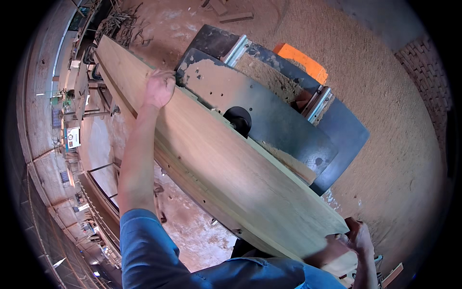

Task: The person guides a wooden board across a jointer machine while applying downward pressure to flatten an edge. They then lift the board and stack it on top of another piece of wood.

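Observation:
A long, pale wooden board [226, 159] stretches diagonally from the far left to the near right in front of me. Along its right long edge stands a machine with a dark metal top [274, 120], coated in sawdust. A round black spindle part [238, 120] of this machine sits right beside the board's edge. My left hand [160, 88] is closed over the board toward its far end, with the fingers curled near the machine-side edge. At the near right corner, my right hand [356, 237] grips the board's end; part of that hand is in shadow.
An orange block-shaped part [302, 61] is at the machine's far side. Sawdust [385, 120] covers the floor on the right, with stacked bricks or blocks [426, 72] beyond. Scrap wood [236, 18] lies at the back. A metal-framed stand [103, 168] is on the left.

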Tool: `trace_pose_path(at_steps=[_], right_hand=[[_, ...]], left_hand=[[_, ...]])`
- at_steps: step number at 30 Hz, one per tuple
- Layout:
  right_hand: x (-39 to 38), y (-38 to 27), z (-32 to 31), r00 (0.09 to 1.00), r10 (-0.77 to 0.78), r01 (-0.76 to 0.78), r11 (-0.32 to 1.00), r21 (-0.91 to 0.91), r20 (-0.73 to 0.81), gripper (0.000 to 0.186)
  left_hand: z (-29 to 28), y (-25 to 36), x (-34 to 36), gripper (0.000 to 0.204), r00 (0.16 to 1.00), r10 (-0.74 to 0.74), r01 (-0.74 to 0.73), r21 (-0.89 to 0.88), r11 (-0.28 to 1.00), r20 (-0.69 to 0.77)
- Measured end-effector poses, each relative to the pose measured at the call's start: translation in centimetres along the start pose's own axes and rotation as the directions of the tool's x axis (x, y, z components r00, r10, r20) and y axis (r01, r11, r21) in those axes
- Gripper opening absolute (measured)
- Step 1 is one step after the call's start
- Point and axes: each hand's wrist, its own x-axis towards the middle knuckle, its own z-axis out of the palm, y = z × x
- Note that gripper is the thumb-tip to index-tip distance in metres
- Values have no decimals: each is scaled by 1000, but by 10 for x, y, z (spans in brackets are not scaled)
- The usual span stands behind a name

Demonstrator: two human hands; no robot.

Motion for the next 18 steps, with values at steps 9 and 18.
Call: trace_pose_path(at_steps=[9,18], right_hand=[[-2,1,3,1000,13,-13,999,-37,-10,89],[1,-8,-6,994,63,-61,998,-25,94,93]], left_hand=[[6,-6,-1,27,999,2,-3,-25,1000,-33],[2,9,-9,25,998,-3,5,31,1000,-71]])
